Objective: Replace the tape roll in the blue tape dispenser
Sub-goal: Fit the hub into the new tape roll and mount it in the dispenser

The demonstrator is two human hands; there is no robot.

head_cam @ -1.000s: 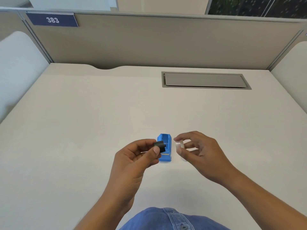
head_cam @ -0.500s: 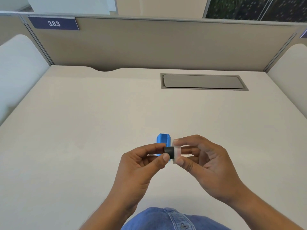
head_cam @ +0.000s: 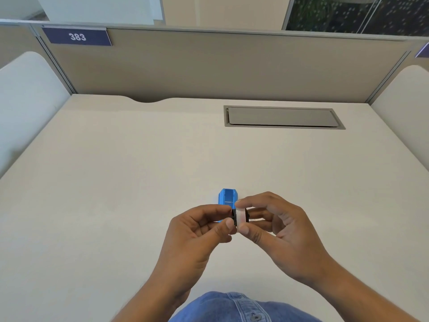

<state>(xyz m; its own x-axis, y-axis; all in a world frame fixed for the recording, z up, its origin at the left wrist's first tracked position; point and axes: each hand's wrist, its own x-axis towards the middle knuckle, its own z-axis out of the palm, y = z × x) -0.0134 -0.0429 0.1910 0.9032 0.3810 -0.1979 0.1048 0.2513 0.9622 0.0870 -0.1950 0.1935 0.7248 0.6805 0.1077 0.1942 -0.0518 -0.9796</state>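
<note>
We held the small roll of clear tape (head_cam: 240, 216) pinched by its rim between the thumb and forefinger of our right hand (head_cam: 282, 231). Our left hand (head_cam: 197, 233) was closed the same way, thumb and forefinger gripping the black plastic spindle core (head_cam: 233, 214) at its left end. The core sat inside the roll's bore, and a short black stub showed on the right face of the roll, so we judged the seating step to be nearly complete.

To finish it well, we recommended keeping both axes in line and pressing straight, without rocking, until the roll sat centred on the core. Grip was best kept on the rim, clear of the adhesive face. Which way the free end of the tape ran could not be told.

Just beyond our fingertips, the blue plastic tape dispenser (head_cam: 227, 196) stood on the beige desk surface (head_cam: 116, 182), partly hidden by our hands. Whether its cradle was open and empty could not be confirmed.
</note>
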